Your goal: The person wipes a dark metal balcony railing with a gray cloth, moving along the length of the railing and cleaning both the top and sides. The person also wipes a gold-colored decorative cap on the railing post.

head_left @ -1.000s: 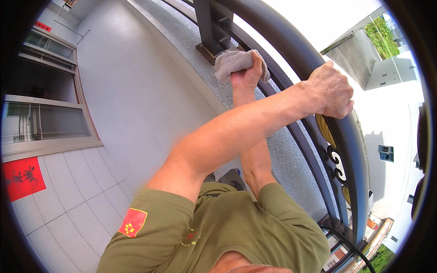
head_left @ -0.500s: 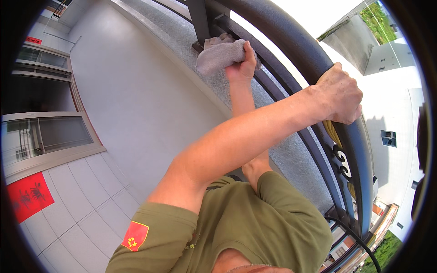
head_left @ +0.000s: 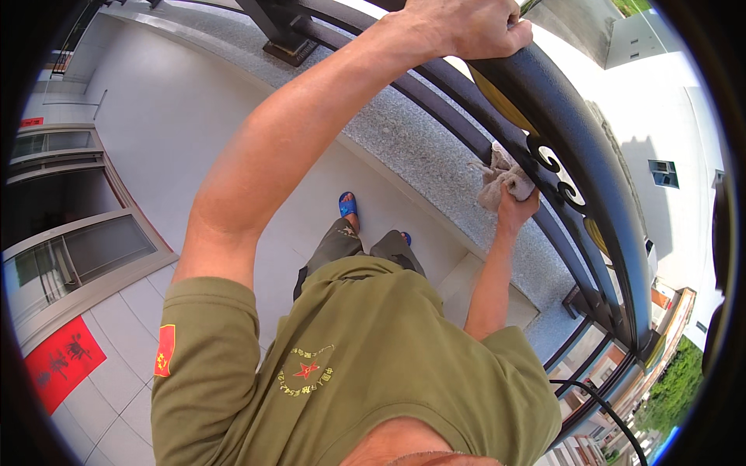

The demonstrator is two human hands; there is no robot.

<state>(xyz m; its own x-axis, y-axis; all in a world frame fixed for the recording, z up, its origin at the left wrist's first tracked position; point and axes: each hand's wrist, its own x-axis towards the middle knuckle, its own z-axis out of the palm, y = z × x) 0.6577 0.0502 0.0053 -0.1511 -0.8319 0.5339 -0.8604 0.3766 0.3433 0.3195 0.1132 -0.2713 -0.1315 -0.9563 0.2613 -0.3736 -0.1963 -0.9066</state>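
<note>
My left hand [head_left: 480, 29] is closed in a fist round the thick black handrail [head_left: 579, 128] at the top of the view, its arm stretched across from the left. Lower and to the right, my right hand [head_left: 519, 205] clasps a crumpled greyish rag [head_left: 497, 180]. The rag is pressed against a lower bar [head_left: 443, 113] of the railing, close to a black scroll ornament [head_left: 548, 155]. Part of the bar and some right fingers are hidden behind the cloth.
A speckled granite ledge [head_left: 388, 128] runs under the railing. A dark post with a base plate [head_left: 289, 48] stands at the far end. My feet in blue slippers [head_left: 348, 204] are on the pale floor [head_left: 175, 101]. Sliding windows [head_left: 85, 256] line the left wall; a black cable [head_left: 606, 404] hangs lower right.
My right hand has carried the rag along the lower bar, away from the post and toward me. My left hand keeps the same place on the handrail while the view has shifted.
</note>
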